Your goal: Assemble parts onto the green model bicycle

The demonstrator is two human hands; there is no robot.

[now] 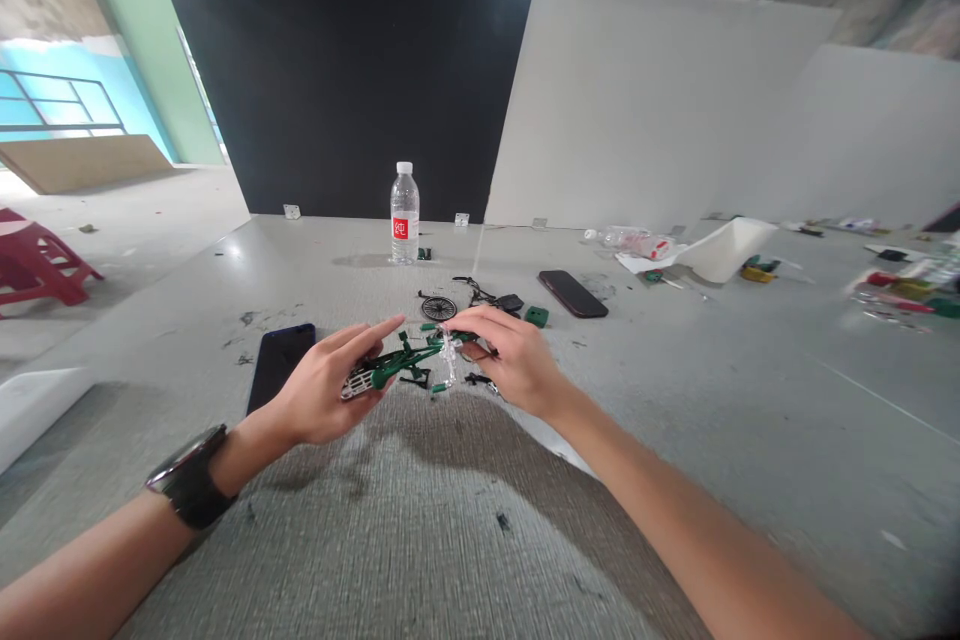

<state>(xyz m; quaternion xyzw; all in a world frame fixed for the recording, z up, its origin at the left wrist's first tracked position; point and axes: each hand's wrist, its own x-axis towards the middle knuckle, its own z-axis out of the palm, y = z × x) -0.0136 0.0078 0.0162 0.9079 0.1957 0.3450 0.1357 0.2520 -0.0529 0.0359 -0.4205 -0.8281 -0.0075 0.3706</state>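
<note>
the model bike frame (397,362) sits over the near middle of the table (750,400), left hand (330,385) on its left end, right hand (506,360) on its right end. just left of the frame lies a phone (279,360). behind the frame a loose wheel (439,308), further back a water bottle (404,214). right and behind the frame, a second phone (573,293), then a crushed bottle (634,241) well beyond.
</note>
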